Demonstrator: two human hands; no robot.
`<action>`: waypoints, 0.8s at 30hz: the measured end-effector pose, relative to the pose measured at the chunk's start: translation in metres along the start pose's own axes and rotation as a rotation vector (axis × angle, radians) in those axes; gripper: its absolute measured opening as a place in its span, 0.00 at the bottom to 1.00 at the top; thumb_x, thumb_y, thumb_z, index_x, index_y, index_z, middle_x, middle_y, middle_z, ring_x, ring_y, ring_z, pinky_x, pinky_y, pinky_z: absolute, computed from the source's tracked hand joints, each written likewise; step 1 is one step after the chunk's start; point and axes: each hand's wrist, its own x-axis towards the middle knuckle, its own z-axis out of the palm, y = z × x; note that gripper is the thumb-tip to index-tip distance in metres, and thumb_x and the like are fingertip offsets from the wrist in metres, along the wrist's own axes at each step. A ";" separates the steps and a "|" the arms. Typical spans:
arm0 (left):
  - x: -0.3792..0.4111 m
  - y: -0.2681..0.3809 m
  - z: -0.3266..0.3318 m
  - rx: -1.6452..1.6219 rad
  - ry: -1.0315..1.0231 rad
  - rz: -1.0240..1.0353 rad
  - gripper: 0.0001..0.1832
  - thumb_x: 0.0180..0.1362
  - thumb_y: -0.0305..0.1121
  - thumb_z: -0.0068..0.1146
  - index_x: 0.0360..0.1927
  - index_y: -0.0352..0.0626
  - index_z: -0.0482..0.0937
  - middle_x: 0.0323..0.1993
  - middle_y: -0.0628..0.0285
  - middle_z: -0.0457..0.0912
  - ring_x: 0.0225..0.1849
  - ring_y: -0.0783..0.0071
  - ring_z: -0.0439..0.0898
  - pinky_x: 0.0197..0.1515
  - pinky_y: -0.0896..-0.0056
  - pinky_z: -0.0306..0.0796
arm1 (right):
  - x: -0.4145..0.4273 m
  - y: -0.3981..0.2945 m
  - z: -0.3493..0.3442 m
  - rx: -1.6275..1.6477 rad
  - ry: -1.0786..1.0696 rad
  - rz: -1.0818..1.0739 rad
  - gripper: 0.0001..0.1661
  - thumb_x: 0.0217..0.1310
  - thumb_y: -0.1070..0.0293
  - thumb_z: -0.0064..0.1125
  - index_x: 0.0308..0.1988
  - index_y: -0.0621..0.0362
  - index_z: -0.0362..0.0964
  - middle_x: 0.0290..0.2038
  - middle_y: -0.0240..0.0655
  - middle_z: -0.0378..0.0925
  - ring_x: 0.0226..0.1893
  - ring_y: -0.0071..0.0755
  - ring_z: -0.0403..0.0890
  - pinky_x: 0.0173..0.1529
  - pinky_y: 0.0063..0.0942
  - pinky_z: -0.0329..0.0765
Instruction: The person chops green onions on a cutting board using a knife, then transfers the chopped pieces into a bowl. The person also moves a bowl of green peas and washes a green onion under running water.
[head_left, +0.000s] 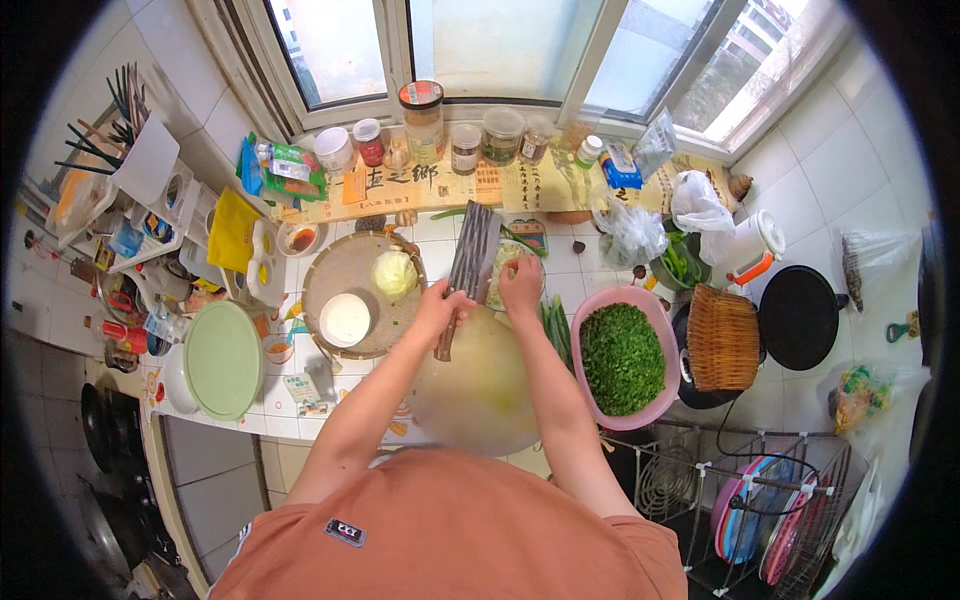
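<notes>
My left hand (442, 307) grips the wooden handle of a cleaver (474, 251), its broad dark-streaked blade pointing away toward the window. Beside the blade, my right hand (523, 285) hovers over or touches a bowl of pale chopped pieces (501, 289), fingers curled together; whether they pinch anything is hidden. Below both hands lies a round, pale cutting board (472, 397) with a yellow-green stain. Left of the cleaver, a round woven tray (367, 255) carries a peeled cabbage head (394, 275) and a white bowl (345, 319).
To the right stands a pink basin (577, 352) full of chopped greens (622, 360), with scallions (555, 330) alongside. A black electric pan (701, 397) holds a brown slatted mat (721, 337). Jars (502, 135) line the sill. A green lid (223, 360) sits at left.
</notes>
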 end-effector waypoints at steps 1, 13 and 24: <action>0.002 0.002 -0.001 -0.014 0.022 -0.024 0.06 0.68 0.28 0.48 0.45 0.39 0.71 0.33 0.57 0.83 0.22 0.80 0.74 0.24 0.77 0.72 | -0.002 0.001 -0.001 0.046 0.045 -0.056 0.06 0.53 0.74 0.61 0.32 0.59 0.71 0.34 0.41 0.71 0.40 0.48 0.75 0.47 0.41 0.72; -0.004 0.008 -0.006 -0.067 0.005 -0.051 0.06 0.69 0.29 0.48 0.46 0.39 0.70 0.35 0.56 0.84 0.23 0.80 0.74 0.25 0.76 0.73 | -0.012 -0.004 -0.012 0.110 0.064 -0.067 0.06 0.56 0.74 0.60 0.35 0.60 0.71 0.35 0.44 0.72 0.40 0.50 0.74 0.46 0.42 0.71; -0.008 0.002 -0.005 -0.150 0.030 -0.016 0.04 0.68 0.29 0.48 0.42 0.42 0.69 0.31 0.58 0.83 0.22 0.80 0.73 0.24 0.75 0.71 | -0.008 -0.019 -0.014 0.044 0.057 -0.017 0.07 0.53 0.72 0.62 0.32 0.58 0.71 0.34 0.43 0.71 0.40 0.51 0.73 0.45 0.43 0.71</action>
